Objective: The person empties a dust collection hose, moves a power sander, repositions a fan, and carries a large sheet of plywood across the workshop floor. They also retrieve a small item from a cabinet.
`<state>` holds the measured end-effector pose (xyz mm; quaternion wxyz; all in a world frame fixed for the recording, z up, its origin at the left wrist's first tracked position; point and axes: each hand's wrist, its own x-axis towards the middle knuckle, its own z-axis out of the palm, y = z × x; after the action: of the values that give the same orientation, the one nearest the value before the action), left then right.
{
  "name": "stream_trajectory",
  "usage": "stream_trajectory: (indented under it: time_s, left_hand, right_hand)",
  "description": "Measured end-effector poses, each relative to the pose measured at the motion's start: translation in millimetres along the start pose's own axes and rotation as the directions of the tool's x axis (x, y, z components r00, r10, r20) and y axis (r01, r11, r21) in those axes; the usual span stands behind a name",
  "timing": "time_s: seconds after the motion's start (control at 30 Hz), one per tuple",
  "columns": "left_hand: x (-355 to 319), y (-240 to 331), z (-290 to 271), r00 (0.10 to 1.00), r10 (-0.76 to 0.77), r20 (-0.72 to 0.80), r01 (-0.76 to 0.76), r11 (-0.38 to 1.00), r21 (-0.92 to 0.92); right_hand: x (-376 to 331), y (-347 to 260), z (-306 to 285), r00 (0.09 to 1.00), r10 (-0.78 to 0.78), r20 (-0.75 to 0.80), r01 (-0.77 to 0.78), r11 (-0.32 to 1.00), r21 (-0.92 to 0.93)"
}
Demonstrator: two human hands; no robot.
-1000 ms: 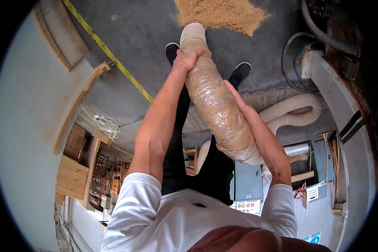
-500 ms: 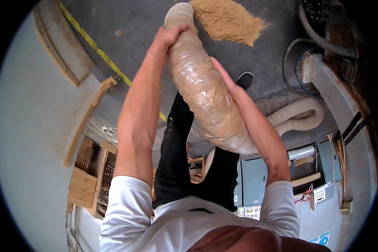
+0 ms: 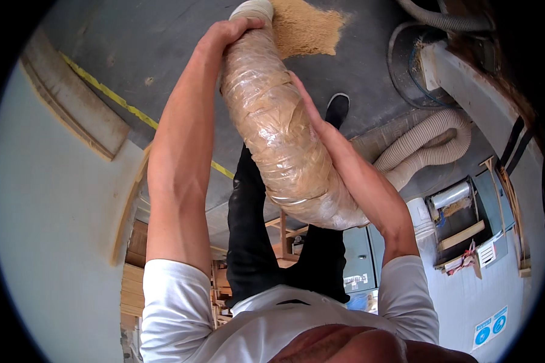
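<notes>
I hold a long clear plastic bag (image 3: 278,139) packed with sawdust, tilted over the grey floor. My left hand (image 3: 230,33) grips its narrow upper end, just below a white ribbed collar (image 3: 253,9). Against the bag's right side, fingers flat on the plastic, rests my right hand (image 3: 301,100). A pile of loose sawdust (image 3: 306,27) lies on the floor beside the collar. The bag's wide lower end hangs in front of my dark trousers (image 3: 251,236).
A yellow tape line (image 3: 112,100) crosses the floor. A wooden board (image 3: 72,106) lies at the left. A beige ribbed hose (image 3: 427,145) curls at the right beside a machine frame (image 3: 466,78). My black shoe (image 3: 338,109) stands near the bag.
Both hands have lifted the bag higher and farther forward. The left hand now sits near the top of the view, and the bag's collar reaches the sawdust pile.
</notes>
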<state>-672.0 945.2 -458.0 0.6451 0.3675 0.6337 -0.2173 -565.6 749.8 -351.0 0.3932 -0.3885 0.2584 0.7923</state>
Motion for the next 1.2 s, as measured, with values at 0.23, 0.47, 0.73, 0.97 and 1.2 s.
stream_trajectory:
  time_s: [0.23, 0.47, 0.73, 0.97, 1.2]
  left_hand:
    - [-9, 45, 39, 0.997, 0.063, -0.036, -0.059, 0.993, 0.102]
    - [-25, 97, 101, 0.998, 0.034, -0.057, -0.014, 0.946, 0.324]
    - [-20, 117, 168, 0.997, 0.078, -0.013, -0.066, 0.91, 0.41]
    - [11, 103, 235, 0.996, 0.085, -0.031, -0.05, 0.804, 0.593]
    - [0, 51, 245, 0.984, 0.082, -0.155, 0.052, 0.707, 0.705]
  right_hand:
    - [-30, -23, -22, 0.998, -0.061, 0.005, 0.06, 0.988, 0.14]
    - [-65, -49, -36, 0.977, -0.162, -0.141, 0.183, 0.971, 0.155]
    - [-85, -53, -105, 0.981, -0.192, 0.002, 0.179, 0.923, 0.34]
    - [-124, -35, -160, 0.979, -0.185, -0.082, 0.202, 0.929, 0.31]
    - [-154, -15, -167, 0.985, -0.111, -0.128, 0.141, 0.958, 0.249]
